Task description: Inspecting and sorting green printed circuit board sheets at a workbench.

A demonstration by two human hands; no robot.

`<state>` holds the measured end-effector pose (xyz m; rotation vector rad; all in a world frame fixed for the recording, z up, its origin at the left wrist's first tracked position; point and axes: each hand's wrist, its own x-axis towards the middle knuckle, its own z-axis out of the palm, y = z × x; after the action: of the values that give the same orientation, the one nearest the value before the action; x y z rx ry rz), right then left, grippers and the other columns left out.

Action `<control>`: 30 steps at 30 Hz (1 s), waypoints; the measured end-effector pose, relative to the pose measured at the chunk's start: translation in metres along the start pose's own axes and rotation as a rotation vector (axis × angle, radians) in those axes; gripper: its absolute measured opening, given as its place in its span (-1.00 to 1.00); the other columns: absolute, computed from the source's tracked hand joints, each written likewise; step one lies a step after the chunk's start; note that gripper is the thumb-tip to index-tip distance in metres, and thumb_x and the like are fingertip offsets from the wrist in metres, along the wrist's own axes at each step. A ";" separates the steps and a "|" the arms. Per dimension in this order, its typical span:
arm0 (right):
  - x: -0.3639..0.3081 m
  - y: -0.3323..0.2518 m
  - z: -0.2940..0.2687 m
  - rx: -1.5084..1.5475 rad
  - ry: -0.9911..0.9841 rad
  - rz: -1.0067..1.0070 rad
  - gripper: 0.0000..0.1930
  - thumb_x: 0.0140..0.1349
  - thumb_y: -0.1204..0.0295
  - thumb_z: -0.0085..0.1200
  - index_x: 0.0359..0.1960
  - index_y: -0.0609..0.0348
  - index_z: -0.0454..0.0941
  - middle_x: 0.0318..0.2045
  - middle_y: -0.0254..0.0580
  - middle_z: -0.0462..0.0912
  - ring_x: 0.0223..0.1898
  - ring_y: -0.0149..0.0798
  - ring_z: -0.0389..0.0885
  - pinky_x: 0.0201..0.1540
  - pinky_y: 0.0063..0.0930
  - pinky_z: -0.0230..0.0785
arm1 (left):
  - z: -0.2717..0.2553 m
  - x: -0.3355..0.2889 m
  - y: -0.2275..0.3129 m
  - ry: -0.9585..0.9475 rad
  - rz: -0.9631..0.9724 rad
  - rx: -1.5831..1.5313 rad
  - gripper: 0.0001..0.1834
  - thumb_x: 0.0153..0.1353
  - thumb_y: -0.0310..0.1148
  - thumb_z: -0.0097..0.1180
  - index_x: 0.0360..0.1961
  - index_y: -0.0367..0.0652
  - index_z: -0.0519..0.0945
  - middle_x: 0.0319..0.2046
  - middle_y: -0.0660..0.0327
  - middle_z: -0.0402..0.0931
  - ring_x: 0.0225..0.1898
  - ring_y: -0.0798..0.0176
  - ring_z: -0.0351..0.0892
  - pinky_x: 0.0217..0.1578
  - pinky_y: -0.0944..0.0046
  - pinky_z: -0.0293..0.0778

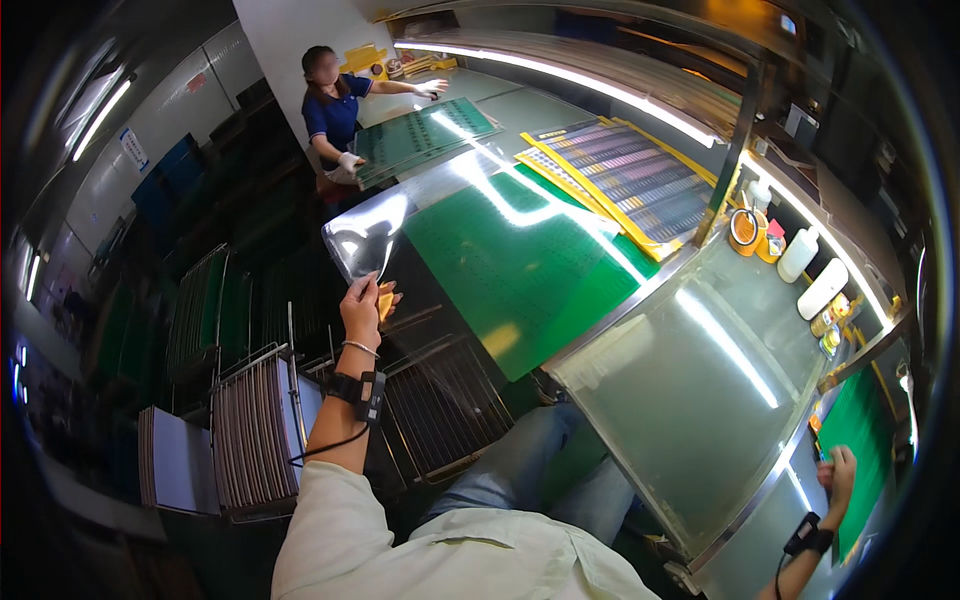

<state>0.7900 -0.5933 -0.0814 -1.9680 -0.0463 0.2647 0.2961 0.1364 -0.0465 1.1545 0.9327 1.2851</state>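
My left hand (362,308) is closed, its fingers pinching the near left edge of a clear plastic film (368,228). The glossy film reaches from my fingers toward the large green sheet (500,255) on the table; where it ends over the sheet is hard to see. A small orange-yellow patch shows by those fingertips, too small to name. Far to the right, my right hand (838,474) has its fingers bent together above a grey worktop, beside a green mat (868,440). What it holds, if anything, cannot be made out.
Yellow-edged patterned panels (630,180) lie at the table's back. White bottles (798,255) and tape rolls (744,228) stand under the lamp. A glass-like panel (690,390) lies before me. Racked boards (255,430) stand left. A gloved co-worker (335,110) handles a green panel (425,140).
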 end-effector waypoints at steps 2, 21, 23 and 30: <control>-0.034 -0.068 0.081 -0.095 -0.175 -0.217 -0.83 0.27 0.37 -0.11 -0.35 0.18 0.47 -0.68 -0.27 0.47 -0.75 -0.47 0.39 -0.71 -0.66 0.26 | 0.013 -0.001 0.012 -0.068 0.000 0.063 -0.76 0.30 -0.37 -0.08 -0.05 -0.20 0.46 -0.31 0.02 0.60 -0.48 0.20 0.65 -0.61 0.43 0.50; -0.031 -0.204 0.487 0.213 -0.791 -0.317 -0.16 0.13 0.09 0.13 0.35 -0.03 -0.10 0.19 0.09 0.25 0.12 -0.08 0.33 0.08 -0.22 0.25 | -0.167 -0.013 0.143 -0.177 0.185 0.052 -0.66 0.26 -0.28 -0.01 0.02 -0.16 0.44 -0.28 0.02 0.60 -0.48 0.26 0.65 -0.63 0.52 0.48; -0.058 -0.210 0.502 0.405 -0.936 -0.258 -0.24 0.18 0.13 0.10 0.33 -0.02 -0.05 0.17 0.07 0.29 0.10 -0.14 0.36 0.05 -0.26 0.29 | -0.173 -0.017 0.159 -0.186 0.251 0.080 -0.65 0.25 -0.28 0.00 0.02 -0.18 0.44 -0.30 0.04 0.60 -0.49 0.26 0.64 -0.63 0.51 0.46; -0.137 -0.210 0.526 -0.291 -1.072 -0.542 -0.63 0.12 0.18 0.15 -0.12 0.15 0.51 -0.27 -0.23 0.64 -0.23 -0.31 0.57 -0.16 -0.41 0.39 | -0.187 -0.035 0.215 -0.128 0.417 0.301 -0.66 0.26 -0.27 -0.01 0.01 -0.17 0.46 -0.31 0.07 0.60 -0.49 0.31 0.63 -0.60 0.51 0.41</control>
<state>0.5665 -0.0551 -0.0673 -1.7865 -1.3374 0.9497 0.0639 0.1080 0.1205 1.7147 0.8341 1.4069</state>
